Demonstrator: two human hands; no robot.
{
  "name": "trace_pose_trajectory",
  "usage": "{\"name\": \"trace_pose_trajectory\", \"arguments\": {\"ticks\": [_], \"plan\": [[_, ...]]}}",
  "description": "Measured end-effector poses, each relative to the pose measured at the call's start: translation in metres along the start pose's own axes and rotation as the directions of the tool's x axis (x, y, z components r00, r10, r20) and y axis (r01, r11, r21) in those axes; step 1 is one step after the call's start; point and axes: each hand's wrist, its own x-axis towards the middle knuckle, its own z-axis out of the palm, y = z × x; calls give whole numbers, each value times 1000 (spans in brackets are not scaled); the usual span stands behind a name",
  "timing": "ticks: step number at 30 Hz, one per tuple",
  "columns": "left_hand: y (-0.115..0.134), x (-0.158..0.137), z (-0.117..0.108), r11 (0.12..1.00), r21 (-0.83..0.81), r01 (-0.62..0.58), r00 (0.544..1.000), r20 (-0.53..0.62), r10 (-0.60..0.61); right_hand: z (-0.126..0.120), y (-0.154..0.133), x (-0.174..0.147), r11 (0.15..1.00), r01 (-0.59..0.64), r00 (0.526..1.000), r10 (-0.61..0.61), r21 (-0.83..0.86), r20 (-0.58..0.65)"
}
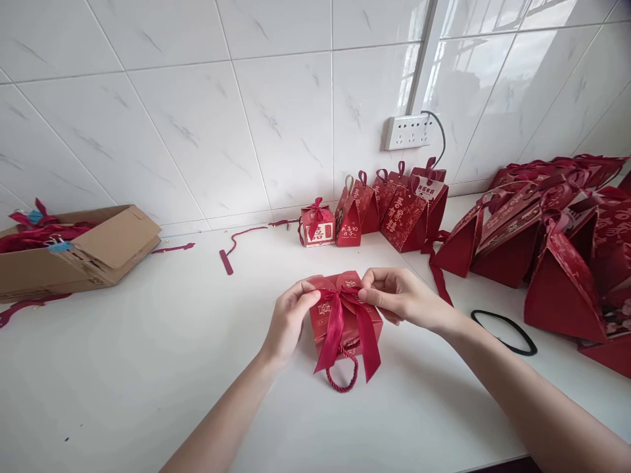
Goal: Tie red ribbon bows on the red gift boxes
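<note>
A small red gift box (320,326) with pale printed characters stands on the white table in front of me. Across its top lies a dark red satin ribbon (336,328) tied in a bow, its two tails hanging down the near side. My left hand (290,315) pinches the bow's left loop between thumb and fingers. On the other side, my right hand (394,295) pinches the right loop. A twisted red cord handle (344,387) loops out from the box's near side onto the table.
A cardboard box (108,246) holding red ribbons stands at the left. Behind, near the wall, are a small bowed box (317,226) and several triangular red boxes (405,217). More red boxes (562,282) crowd the right, beside a black band (507,335). A red tag (225,262) lies left of centre.
</note>
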Motion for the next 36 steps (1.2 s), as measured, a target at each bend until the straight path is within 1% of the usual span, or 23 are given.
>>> {"name": "trace_pose_trajectory", "arguments": {"ticks": [3, 7, 9, 13, 17, 22, 25, 31, 33, 36], "plan": [[0, -1, 0, 1000, -4, 1, 1000, 8, 0, -5, 0, 0, 999, -16, 999, 15, -43, -29], [0, -1, 0, 999, 23, -24, 1000, -2, 24, -4, 0, 1, 996, -21, 1000, 20, -86, -9], [-1, -1, 0, 999, 41, -30, 1000, -8, 30, -2, 0, 2, 997, -46, 999, 45, -70, -11], [-2, 0, 0, 995, 88, -37, 999, -13, 38, -1, -1, 2, 995, -93, 996, 93, 21, 2], [-4, 1, 0, 982, 168, -82, 996, -18, 86, -3, -4, 0, 993, -84, 996, 82, 85, 35], [-4, 0, 0, 978, 193, -80, 996, -33, 88, -3, -5, -2, 996, -42, 997, 37, 77, 68], [-5, -1, 0, 976, 198, -87, 995, -30, 95, -2, -2, -1, 993, -50, 998, 48, 103, 30], [-6, -1, -1, 979, 188, -73, 997, -26, 79, -3, 3, 1, 986, -84, 985, 103, 143, -135], [-6, -2, -1, 979, 187, -79, 996, -24, 85, -3, 3, 1, 990, -101, 983, 115, 102, -144], [-5, -2, -1, 980, 184, -74, 996, -38, 82, -1, 2, 0, 991, -125, 986, 129, 42, -106]]}}
